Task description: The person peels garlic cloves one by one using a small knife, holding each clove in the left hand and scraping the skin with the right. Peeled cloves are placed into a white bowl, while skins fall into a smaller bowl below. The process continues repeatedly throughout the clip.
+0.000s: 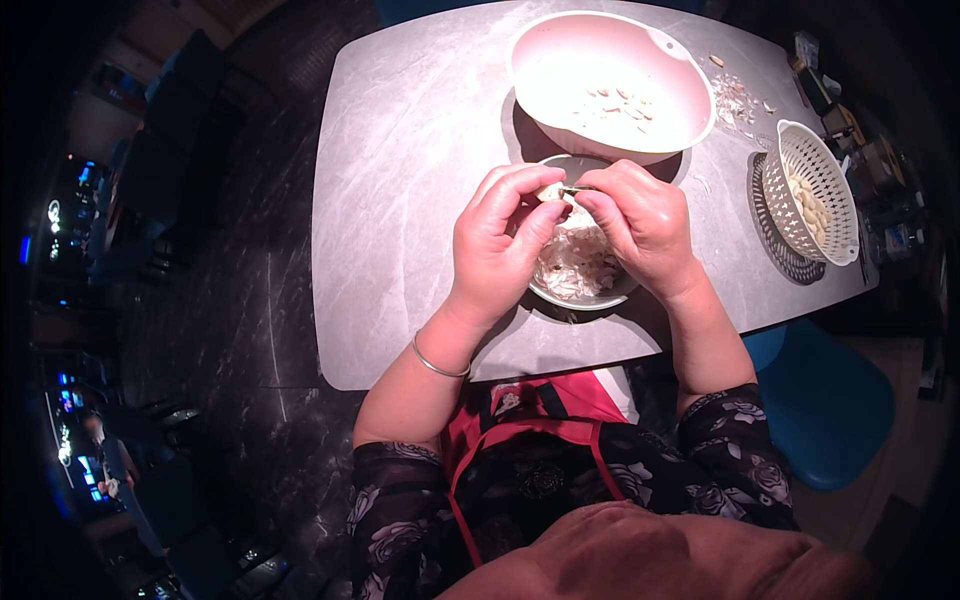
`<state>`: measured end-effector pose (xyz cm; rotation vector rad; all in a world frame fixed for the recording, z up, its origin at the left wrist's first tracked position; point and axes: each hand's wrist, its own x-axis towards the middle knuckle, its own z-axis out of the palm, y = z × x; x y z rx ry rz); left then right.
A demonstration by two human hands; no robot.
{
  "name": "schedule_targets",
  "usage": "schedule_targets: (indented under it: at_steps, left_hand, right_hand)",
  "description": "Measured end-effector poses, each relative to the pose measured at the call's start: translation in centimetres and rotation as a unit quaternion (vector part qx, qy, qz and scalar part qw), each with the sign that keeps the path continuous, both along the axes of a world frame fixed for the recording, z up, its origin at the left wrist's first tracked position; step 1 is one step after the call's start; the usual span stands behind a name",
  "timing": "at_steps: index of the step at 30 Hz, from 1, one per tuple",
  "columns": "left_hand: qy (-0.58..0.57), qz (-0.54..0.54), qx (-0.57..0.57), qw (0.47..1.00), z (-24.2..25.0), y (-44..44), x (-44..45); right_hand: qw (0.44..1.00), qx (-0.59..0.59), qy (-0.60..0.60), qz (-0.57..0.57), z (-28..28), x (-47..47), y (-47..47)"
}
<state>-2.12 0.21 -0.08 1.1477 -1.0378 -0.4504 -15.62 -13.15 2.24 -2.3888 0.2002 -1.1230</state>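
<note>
My left hand (501,232) holds a pale garlic clove (551,191) between thumb and fingers. From the right, my right hand (637,221) pinches a small thin tool (576,188), perhaps a blade, whose tip meets the clove. Below both hands a round bowl (589,304) is filled with papery garlic skins (576,262); the hands hide part of it. Beyond it stands a large pale pink plastic basin (679,67) with a few garlic pieces (619,106) on its bottom. At the right, a white perforated basket (789,217) contains peeled garlic cloves (808,202).
Loose skins (733,99) lie on the grey table (397,187) right of the basin. A dark slotted tray (765,217) sits under the basket. Bottles and small boxes (885,161) stand at the far right. A blue chair (832,412) is near the table's right front edge.
</note>
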Motion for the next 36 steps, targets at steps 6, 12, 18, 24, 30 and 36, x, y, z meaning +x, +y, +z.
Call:
schedule_targets:
  at_steps: [6, 12, 18, 24, 30, 36]
  left_hand:
    - [0.19, -0.079, -0.009, 0.979, 0.4, 0.1, 0.2]
    - [0.148, -0.044, -0.032, 0.987, -0.1, -0.1, 0.0]
    - [-0.067, 0.032, -0.018, 0.997, -0.3, -0.1, -0.1]
    - [0.135, -0.089, -0.012, 0.987, 0.2, 0.3, -0.4]
    - [0.23, -0.122, -0.031, 0.965, 0.5, 0.5, 0.8]
    - [0.176, -0.097, -0.028, 0.979, 0.4, 0.2, 0.3]
  right_hand:
    - [0.993, 0.082, -0.073, 0.031, 0.5, -0.5, -0.2]
    - [0.99, 0.13, 0.002, 0.055, 1.0, -1.0, 0.4]
    - [0.987, 0.147, -0.009, 0.07, 0.2, -0.3, 0.6]
    - [0.982, 0.184, -0.032, 0.033, 0.2, -0.9, 0.3]
    - [0.977, 0.208, -0.027, 0.043, 0.6, -1.2, -0.3]
    - [0.992, 0.111, 0.048, 0.025, 0.3, -0.6, -0.1]
